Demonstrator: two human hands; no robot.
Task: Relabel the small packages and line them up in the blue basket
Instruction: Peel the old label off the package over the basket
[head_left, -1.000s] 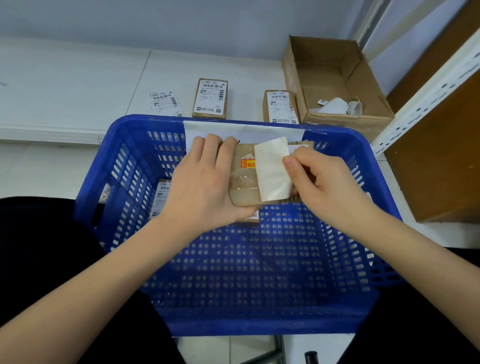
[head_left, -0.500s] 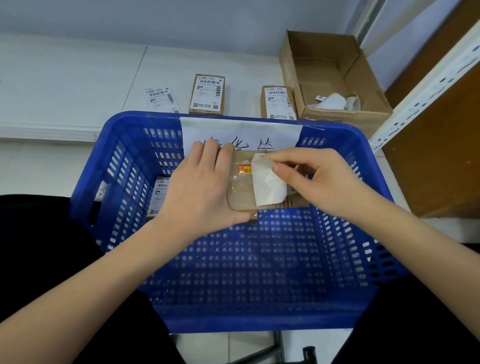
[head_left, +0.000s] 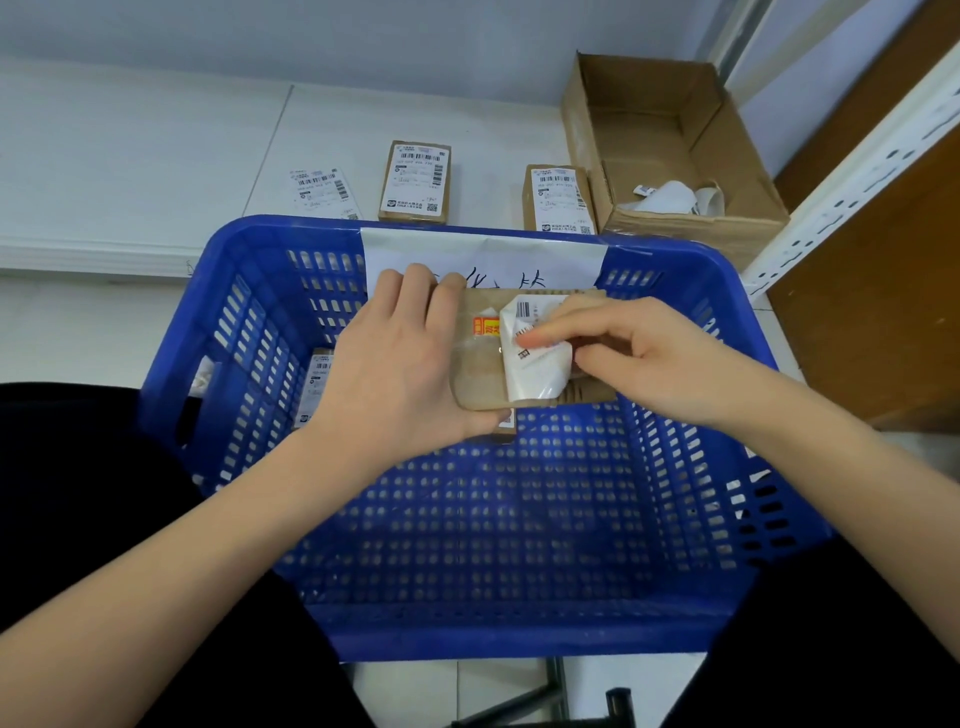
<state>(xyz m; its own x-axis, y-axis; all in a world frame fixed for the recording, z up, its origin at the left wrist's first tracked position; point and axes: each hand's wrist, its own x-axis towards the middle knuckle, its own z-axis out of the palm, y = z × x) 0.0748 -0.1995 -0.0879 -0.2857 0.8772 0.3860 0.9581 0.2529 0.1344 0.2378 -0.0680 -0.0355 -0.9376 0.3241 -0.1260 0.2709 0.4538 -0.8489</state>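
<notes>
1. A small brown package (head_left: 480, 371) is held above the blue basket (head_left: 249, 322) by the left hand (head_left: 400, 358); the fingers are curled over its far edge and the thumb is hooked under its near edge, so the left side of the package is gripped.
2. The left forearm is seen rising from the lower left corner, with the back of the hand turned up toward the camera.
3. A white label (head_left: 535, 353) is lain partly on the top of the package, just right of the left hand's fingers; it is curled and wrinkled, with barcode print showing at its far end.
4. The label is pressed by the right hand (head_left: 639, 353), whose index finger is stretched leftward across it while the other fingers are folded beneath the palm. Whether the thumb is pinching the label cannot be told.
5. The right forearm is brought in from the lower right, wrist slightly raised.
6. A red and yellow sticker (head_left: 484, 327) is visible on the package between the two hands.
7. Below the left hand, another labelled package (head_left: 314, 384) is lain on the basket floor.
8. Beyond both hands, two labelled packages (head_left: 415, 182) and a loose label sheet (head_left: 324, 192) are laid on the white surface, beside an open cardboard box (head_left: 670, 156).
</notes>
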